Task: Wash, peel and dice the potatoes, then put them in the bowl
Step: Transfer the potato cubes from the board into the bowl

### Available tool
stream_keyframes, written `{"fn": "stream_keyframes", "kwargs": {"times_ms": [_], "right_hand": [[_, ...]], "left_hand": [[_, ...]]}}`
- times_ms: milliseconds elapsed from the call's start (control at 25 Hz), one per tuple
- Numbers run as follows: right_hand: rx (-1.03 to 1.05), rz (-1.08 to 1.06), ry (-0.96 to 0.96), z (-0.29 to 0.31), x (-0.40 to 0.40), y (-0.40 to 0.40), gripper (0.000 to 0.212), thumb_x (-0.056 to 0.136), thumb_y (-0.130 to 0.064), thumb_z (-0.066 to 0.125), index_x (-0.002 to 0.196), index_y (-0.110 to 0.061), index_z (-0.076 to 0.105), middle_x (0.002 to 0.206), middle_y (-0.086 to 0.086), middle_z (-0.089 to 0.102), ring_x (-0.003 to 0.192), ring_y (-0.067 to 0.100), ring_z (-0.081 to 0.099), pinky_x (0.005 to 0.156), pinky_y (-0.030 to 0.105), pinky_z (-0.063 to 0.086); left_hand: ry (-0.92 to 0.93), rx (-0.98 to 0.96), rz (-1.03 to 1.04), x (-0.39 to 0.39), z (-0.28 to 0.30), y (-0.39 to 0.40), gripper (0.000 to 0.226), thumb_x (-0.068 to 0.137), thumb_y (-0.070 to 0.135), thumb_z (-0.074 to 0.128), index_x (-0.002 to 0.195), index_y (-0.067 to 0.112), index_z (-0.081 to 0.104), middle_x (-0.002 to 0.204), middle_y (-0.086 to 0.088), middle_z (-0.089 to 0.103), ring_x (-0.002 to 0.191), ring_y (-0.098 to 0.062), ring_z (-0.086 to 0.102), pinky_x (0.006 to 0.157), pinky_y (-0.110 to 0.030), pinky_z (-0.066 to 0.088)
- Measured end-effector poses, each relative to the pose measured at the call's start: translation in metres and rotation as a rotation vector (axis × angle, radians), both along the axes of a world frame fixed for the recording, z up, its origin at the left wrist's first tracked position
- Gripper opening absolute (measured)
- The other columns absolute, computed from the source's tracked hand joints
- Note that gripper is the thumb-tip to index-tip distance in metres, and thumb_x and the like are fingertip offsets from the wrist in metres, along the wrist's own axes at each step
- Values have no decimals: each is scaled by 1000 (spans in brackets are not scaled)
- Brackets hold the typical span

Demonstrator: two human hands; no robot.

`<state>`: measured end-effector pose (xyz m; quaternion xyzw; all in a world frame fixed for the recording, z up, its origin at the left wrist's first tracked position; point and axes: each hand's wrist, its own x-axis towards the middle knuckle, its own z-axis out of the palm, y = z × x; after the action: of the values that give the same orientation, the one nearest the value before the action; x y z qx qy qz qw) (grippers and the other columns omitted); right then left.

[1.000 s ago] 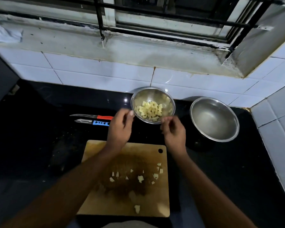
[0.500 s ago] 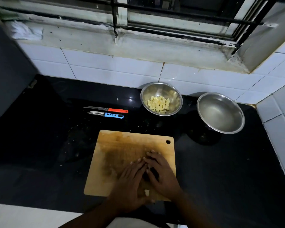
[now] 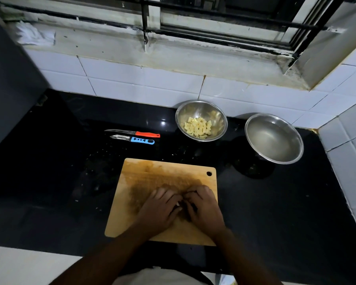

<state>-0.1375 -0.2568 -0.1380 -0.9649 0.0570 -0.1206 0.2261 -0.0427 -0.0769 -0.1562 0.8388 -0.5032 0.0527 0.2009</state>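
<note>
On the cutting board (image 3: 132, 202), two hands (left (image 3: 159, 210), right (image 3: 203, 208)), fingers curled together; contents unclear.

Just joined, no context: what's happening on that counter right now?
A person is gathering the last potato bits on the wooden cutting board, left hand and right hand cupped together. The smaller steel bowl already holds diced potato; the larger steel bowl beside it holds none. The orange-handled knife and blue-handled peeler lie unused on the black counter.
</note>
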Motion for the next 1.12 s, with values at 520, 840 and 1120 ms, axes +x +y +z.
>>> {"fn": "stream_keyframes", "kwargs": {"times_ms": [520,840,1120], "right_hand": [[-379,-82,227,15,17,5,30,88,-43,60,107,-25,46,105,3,53,78,18,59,43,25,36],[-417,-124,290,7,15,12,17,90,-29,56,95,-14,50,87,6,54,66,22,58,36,25,22],[-448,-187,205,12,17,16,36,100,-37,33,83,-13,54,75,8,56,57,22,55,33,27,29]], "left_hand": [[-234,51,-158,28,23,-16,20,98,39,49,103,24,62,94,1,59,82,-17,55,55,-29,46],[-289,87,-186,19,7,-13,20,98,38,52,89,24,62,83,1,59,63,-17,58,39,-28,42],[-337,115,-189,17,10,-15,26,95,34,49,86,22,70,76,1,63,52,-17,56,36,-26,36]]}}
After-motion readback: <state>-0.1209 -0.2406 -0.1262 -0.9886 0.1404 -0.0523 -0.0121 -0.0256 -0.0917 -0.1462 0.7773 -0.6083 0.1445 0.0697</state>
